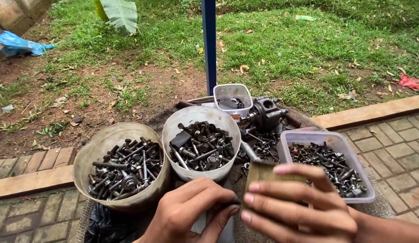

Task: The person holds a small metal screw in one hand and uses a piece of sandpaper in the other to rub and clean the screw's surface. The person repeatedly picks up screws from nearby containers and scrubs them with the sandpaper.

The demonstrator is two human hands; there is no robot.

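My right hand [295, 207] holds a flat olive-brown rectangular piece [260, 173] upright, fingers wrapped across its front. My left hand [191, 209] sits just left of it, fingers curled, thumb and fingertips pinching something small and dark near the piece's lower edge; what it pinches is too small to tell. Just beyond the hands stand two round tubs of dark bolts and nuts, a beige tub [94, 153] on the left and a white tub [191, 114] in the middle.
A clear rectangular box [308, 135] of screws and nuts sits at right. A smaller clear tub [232, 90] and a dark metal engine part [266, 112] lie behind. A blue post [209, 45] rises from the dirt. Brick paving and grass surround.
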